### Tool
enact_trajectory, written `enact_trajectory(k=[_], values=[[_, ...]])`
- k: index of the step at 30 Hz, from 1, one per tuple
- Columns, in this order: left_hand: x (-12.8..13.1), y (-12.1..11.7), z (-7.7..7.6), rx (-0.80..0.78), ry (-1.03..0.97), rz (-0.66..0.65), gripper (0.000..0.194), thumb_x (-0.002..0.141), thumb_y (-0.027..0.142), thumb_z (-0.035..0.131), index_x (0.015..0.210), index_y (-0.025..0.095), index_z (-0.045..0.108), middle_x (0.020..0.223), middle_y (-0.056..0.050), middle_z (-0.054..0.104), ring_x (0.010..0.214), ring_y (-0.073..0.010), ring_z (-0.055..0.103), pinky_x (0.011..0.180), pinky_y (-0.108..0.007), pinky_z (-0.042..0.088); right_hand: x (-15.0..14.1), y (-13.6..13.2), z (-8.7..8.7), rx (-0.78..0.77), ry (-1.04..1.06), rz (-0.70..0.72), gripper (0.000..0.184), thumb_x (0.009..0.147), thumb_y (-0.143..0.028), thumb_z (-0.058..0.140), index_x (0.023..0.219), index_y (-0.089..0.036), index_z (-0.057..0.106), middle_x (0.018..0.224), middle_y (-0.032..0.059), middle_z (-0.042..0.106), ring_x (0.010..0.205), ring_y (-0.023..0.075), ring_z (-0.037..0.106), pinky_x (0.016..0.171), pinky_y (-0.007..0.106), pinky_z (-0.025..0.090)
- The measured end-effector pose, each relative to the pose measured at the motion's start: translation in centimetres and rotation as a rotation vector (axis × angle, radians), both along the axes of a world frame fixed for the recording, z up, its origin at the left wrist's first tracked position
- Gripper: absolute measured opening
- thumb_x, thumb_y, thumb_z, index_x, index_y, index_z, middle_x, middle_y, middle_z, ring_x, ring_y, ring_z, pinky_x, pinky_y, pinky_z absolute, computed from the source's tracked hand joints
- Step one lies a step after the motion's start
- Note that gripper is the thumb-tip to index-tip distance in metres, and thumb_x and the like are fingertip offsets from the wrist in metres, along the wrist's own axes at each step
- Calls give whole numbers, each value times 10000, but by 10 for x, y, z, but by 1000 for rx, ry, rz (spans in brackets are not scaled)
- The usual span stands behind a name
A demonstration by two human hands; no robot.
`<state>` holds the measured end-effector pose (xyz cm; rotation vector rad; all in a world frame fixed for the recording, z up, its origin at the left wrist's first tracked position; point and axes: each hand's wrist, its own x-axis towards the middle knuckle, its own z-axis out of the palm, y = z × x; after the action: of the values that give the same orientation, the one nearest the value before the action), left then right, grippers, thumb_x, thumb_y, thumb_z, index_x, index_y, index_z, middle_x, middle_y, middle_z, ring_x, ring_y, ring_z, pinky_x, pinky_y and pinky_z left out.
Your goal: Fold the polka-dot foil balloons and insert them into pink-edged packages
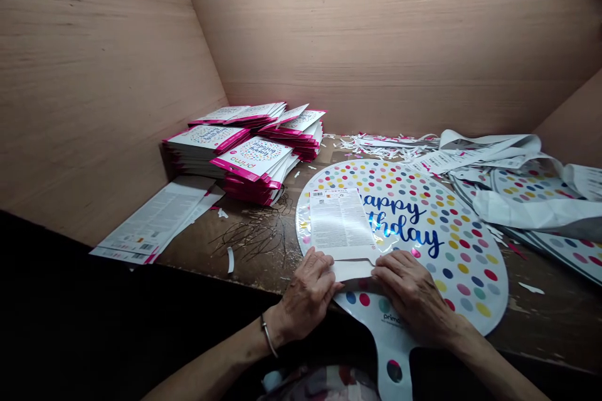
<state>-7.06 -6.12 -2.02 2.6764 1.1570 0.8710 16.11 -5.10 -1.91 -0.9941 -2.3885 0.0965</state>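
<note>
The card (339, 224) hides part of the balloon (451, 247).

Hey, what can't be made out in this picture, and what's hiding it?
All in the head view:
Start of the blue lettering on the dotted balloon: covered by the printed card.
Card's fine print: too small to read.
Balloon's tail end: cut off by the bottom edge.
Dotted pieces at right: partly under white strips, cut off by the right edge.

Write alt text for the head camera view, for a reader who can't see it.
A person's left hand and right hand hold the near edge of a printed card over a flat, dotted "happy birthday" balloon. To the left on the table are stacked pink-edged packets and loose cards; to the right, white paper strips.
</note>
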Motion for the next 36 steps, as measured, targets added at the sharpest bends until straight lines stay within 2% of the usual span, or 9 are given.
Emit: enact_trajectory(k=[3, 6, 10, 14, 18, 24, 29, 32, 36], values=[[4, 9, 3, -32, 17, 149, 244, 900, 153, 423, 675, 136, 515, 835, -72, 575, 801, -177, 537, 754, -349, 505, -8, 9, -2, -41, -51, -151, 273, 922, -194, 378, 708, -167, 545, 694, 44, 579, 675, 171, 494, 680, 323, 350], [9, 18, 6, -69, 187, 309, 189, 872, 154, 477, 689, 133, 519, 773, -68, 557, 757, -200, 534, 675, -353, 505, -16, 17, -4, -132, -101, -313, 198, 902, -261, 447, 760, -178, 557, 669, 22, 591, 642, 168, 508, 683, 320, 345], [12, 25, 5, -37, 299, 355, 40, 810, 136, 571, 836, 112, 552, 1036, -137, 564, 951, -261, 545, 824, -440, 484, -23, 20, -1, -99, -193, -456, 110, 856, -279, 528, 860, -192, 596, 823, 60, 600, 752, 204, 529, 652, 312, 353], [8, 15, -1, -1, 289, 216, 60, 828, 163, 571, 870, 120, 565, 1158, -137, 546, 1176, -308, 458, 990, -495, 389, -25, 7, 6, -66, -173, -247, 186, 875, -144, 446, 800, -198, 607, 860, 54, 581, 776, 189, 503, 696, 321, 376], [-8, -18, -2, 108, 278, 48, 301, 857, 349, 531, 978, 77, 579, 1222, -193, 515, 1232, -381, 383, 970, -537, 396, -30, -23, 2, 1, -55, -90, 198, 899, -248, 442, 924, -158, 616, 897, 84, 602, 830, 218, 523, 760, 372, 410], [-28, -45, 3, 437, 161, -105, 325, 877, 139, 296, 941, 86, 611, 1016, -149, 623, 1022, -302, 535, 922, -567, 387, -33, -40, -15, 391, 65, 65, 235, 904, -152, 412, 939, -137, 644, 864, 74, 673, 835, 216, 591, 843, 408, 410], [-13, -27, 52, 414, 90, -171, 289, 862, 167, 321, 815, 100, 598, 763, -101, 623, 714, -186, 561, 809, -431, 465, -12, -21, 26, 553, -128, 221, 314, 919, -190, 361, 1099, -160, 617, 974, 66, 690, 928, 217, 613, 877, 365, 429], [4, -15, 94, 362, 101, -194, 284, 861, 229, 369, 660, 138, 549, 589, -54, 535, 541, -144, 475, 574, -312, 426, 3, -12, 57, 566, -101, 162, 395, 916, -238, 350, 1273, -166, 503, 1072, 80, 664, 1032, 248, 578, 910, 374, 416], [23, 1, 140, 260, 57, -161, 284, 852, 244, 428, 590, 159, 495, 551, -32, 511, 483, -124, 430, 509, -280, 331, 13, -1, 90, 580, -120, 117, 521, 893, -211, 347, 1404, -118, 312, 1108, 126, 641, 1040, 272, 573, 848, 382, 454]])
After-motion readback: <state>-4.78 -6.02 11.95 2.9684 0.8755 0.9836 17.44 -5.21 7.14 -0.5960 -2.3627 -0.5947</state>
